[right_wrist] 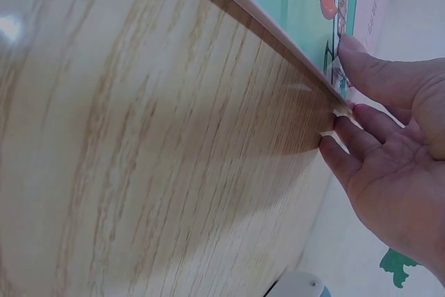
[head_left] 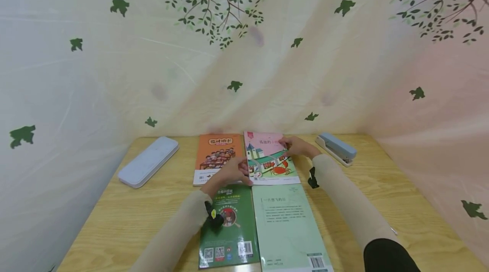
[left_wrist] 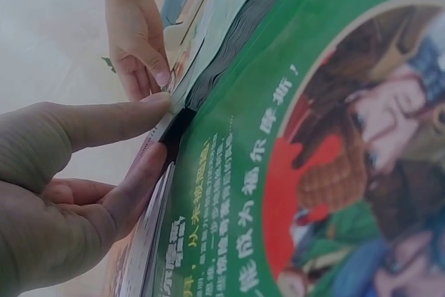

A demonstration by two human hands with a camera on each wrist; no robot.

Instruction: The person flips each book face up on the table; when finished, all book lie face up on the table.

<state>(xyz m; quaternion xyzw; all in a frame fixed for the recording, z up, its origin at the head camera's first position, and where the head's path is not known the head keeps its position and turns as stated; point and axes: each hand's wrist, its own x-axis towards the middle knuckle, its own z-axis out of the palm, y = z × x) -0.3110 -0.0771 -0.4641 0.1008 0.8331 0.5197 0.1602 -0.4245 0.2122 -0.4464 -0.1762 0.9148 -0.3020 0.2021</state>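
A pink picture book [head_left: 272,159] with a red crab on its cover lies at the far side of the table, between both hands. My left hand [head_left: 234,171] pinches its near left corner, thumb on top, as the left wrist view shows. At its right edge, my right hand [head_left: 299,147] grips with the thumb [right_wrist: 361,67] on the cover and the fingers at the edge. Left of it is an orange book [head_left: 217,153], partly covered by the left hand. Nearer me lie a green book [head_left: 238,242] and a pale green book [head_left: 286,238], side by side.
A pale blue-white case [head_left: 149,161] rests at the table's far left. On the far right is a blue and white stapler [head_left: 336,148]. A curtain [head_left: 183,93] printed with leaves and branches hangs behind the wooden table [head_left: 397,187] and at its sides.
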